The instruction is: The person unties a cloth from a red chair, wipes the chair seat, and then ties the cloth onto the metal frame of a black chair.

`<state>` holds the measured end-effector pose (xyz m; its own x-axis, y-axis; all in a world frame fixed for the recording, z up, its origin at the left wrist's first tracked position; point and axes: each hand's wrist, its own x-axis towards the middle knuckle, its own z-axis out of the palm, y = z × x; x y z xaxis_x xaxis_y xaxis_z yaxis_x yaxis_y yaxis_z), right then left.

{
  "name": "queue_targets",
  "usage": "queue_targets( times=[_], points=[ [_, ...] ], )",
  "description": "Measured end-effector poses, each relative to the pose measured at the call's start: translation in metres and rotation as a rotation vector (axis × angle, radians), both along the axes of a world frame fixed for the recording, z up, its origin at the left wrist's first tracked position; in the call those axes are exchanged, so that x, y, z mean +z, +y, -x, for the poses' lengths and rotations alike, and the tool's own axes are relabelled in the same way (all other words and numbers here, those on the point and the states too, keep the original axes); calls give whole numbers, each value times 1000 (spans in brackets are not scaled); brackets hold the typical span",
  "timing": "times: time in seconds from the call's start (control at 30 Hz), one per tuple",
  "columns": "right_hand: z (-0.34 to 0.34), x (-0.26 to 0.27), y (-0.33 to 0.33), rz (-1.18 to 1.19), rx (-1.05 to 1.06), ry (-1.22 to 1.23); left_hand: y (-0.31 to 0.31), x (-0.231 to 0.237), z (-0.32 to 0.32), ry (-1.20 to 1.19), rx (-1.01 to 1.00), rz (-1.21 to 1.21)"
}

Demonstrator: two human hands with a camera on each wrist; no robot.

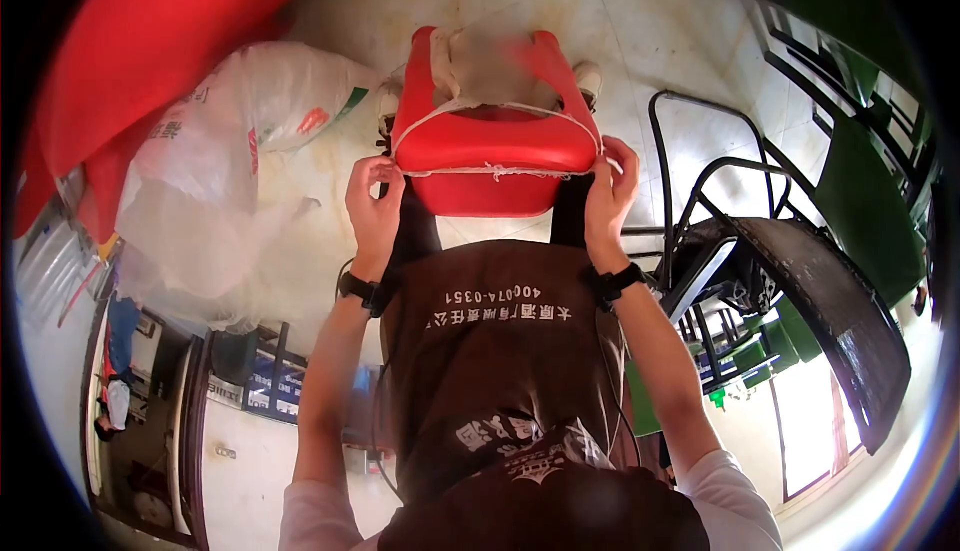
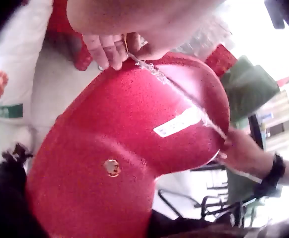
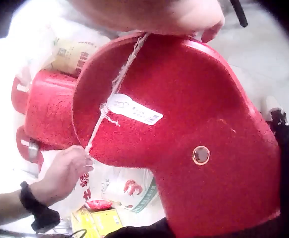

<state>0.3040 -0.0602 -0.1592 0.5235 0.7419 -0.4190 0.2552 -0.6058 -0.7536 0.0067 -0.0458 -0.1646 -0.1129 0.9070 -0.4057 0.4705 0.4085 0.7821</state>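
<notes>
A red chair [image 1: 490, 141] with a rounded backrest faces me between my legs. A pale, frayed cord [image 1: 440, 172] runs across the backrest, with a knot near its middle. My left hand [image 1: 375, 206] pinches the cord at the chair's left edge. At the opposite edge, my right hand [image 1: 610, 201] pinches its other end. The left wrist view shows the cord drawn straight across the red surface, above a white label [image 2: 178, 122]. A beige cloth [image 1: 445, 66] lies over the far part of the chair, partly blurred.
Large white plastic sacks [image 1: 220, 151] stand at the left beside a red covering [image 1: 170, 41]. Black metal chair frames [image 1: 665, 166] and green chairs [image 1: 860, 191] crowd the right side. Beneath is a pale tiled floor [image 1: 630, 41]. A yellow box [image 3: 97, 222] shows in the right wrist view.
</notes>
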Motion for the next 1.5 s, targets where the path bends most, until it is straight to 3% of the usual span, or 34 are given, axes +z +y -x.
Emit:
queue_targets(
  times=[0.1, 0.2, 0.27, 0.53, 0.67, 0.8, 0.9, 1.03, 1.3, 1.5],
  points=[
    [4, 14, -4, 29, -206, 168, -2, -2, 0, -160, 154, 153],
    [-5, 12, -11, 78, -226, 232, -1, -5, 2, -174, 169, 161],
    [-6, 14, -11, 84, -231, 226, -1, -8, 4, -324, 299, 177],
    [17, 39, -1, 430, -197, 319, 0, -12, 10, -409, 283, 262],
    [27, 32, -1, 377, -338, 388, -5, -14, 9, -422, 353, 288],
    [20, 18, -18, 409, -336, 292, -7, -10, 6, -384, 350, 302],
    [9, 3, -29, 335, -197, 77, -7, -5, 1, -340, 312, 317],
    [2, -9, -32, 363, -137, 28, -6, -9, -4, -344, 323, 308],
    [4, -22, -32, 420, -355, 188, -2, -8, -7, -300, 287, 335],
    [5, -19, -37, 329, -431, 44, -5, -15, 0, -233, 186, 295]
  ],
)
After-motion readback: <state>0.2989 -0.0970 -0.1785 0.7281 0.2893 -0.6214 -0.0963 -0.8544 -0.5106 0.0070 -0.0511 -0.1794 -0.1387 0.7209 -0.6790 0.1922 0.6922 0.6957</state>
